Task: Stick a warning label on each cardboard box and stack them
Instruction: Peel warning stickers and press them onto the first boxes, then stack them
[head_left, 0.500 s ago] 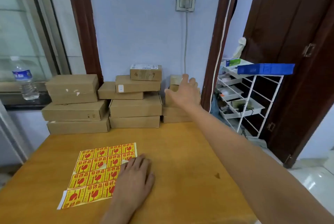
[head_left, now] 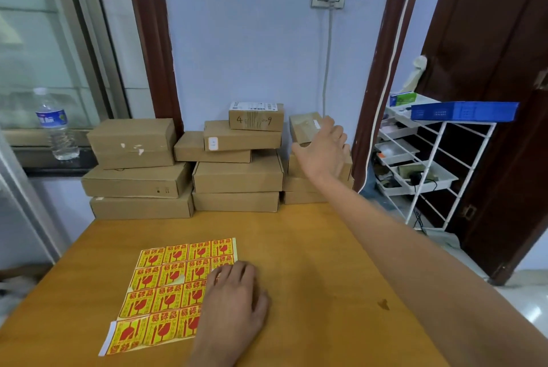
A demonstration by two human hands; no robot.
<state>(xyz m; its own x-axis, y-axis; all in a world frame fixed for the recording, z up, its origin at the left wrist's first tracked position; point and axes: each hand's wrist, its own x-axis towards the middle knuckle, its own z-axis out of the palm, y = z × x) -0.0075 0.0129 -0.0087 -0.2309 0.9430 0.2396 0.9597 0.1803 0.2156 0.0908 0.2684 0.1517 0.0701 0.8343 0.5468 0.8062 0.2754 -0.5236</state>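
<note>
None of the cardboard boxes I can see carries a yellow label yet, so I judge the job barely begun: every box is left to label and stack. They sit in three piles along the far edge of the table [head_left: 311, 248], at about 11, 12 and 1 o'clock from me. My right hand [head_left: 323, 150] is stretched out to the 1 o'clock pile, fingers spread wide around the small top box [head_left: 305, 126]; I cannot tell whether they touch it. My left hand [head_left: 234, 298] lies flat, fingers relaxed, on the right side of the label sheet [head_left: 172, 286], which lies on the table at 7 o'clock. One sticker near the sheet's middle looks lifted at a corner.

At 2 o'clock a white wire rack [head_left: 427, 165] holds shallow trays with small dark items I cannot make out; a blue crate [head_left: 465, 111] rests on top. A water bottle [head_left: 55, 126] stands on the sill at 10 o'clock.
</note>
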